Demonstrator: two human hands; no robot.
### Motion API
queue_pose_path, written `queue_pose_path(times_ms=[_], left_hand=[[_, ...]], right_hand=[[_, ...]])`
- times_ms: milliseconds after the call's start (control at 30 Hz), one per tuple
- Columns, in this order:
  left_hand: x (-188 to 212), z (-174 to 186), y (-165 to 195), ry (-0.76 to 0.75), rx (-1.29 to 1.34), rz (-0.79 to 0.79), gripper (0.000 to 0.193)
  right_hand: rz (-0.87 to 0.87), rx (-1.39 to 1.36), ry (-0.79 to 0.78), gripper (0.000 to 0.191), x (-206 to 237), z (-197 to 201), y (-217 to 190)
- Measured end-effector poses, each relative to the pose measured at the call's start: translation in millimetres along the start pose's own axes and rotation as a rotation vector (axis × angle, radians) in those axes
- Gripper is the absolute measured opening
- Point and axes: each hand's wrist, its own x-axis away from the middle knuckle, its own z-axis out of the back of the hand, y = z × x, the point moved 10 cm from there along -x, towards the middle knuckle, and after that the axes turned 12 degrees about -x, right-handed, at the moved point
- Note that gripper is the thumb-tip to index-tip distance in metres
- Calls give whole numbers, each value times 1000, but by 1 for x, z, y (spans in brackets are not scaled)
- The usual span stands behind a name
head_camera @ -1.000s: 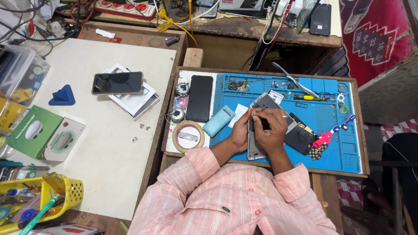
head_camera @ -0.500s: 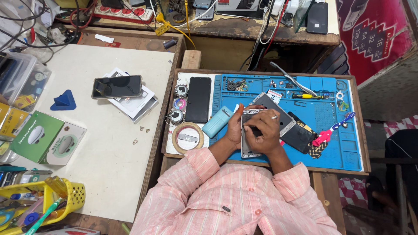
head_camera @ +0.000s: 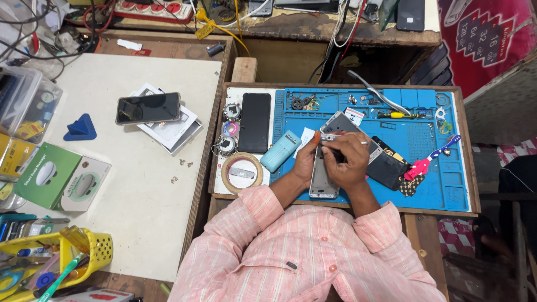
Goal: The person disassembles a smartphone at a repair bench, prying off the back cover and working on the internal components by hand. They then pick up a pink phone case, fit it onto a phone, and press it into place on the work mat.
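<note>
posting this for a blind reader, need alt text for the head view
Seen from above, a person's left hand steadies an opened phone frame on a blue repair mat while the right hand works on it; a tape roll lies nearby.

Roll of tape (head_camera: 242,173), black phone (head_camera: 148,108), blue triangular stand (head_camera: 80,128), yellow basket (head_camera: 89,253)

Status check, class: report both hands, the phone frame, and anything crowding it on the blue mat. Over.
Left hand steadies phone frame. Right hand on top, holding a small tool; tip hidden. Teal case close left, dark part close right.
</note>
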Motion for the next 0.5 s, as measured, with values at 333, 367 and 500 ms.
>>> queue_pose_path(times_ms=[333, 367, 500], left_hand=[[0, 4, 0, 12, -62, 2, 64], [0, 6, -3, 32, -84, 6, 62], [0, 4, -12, 20, -44, 32, 61]], right_hand=[[25, -48, 12, 15, 3, 2, 4], [-1, -51, 34, 14, 4, 6, 7], [-54, -2, 107, 15, 5, 14, 15]])
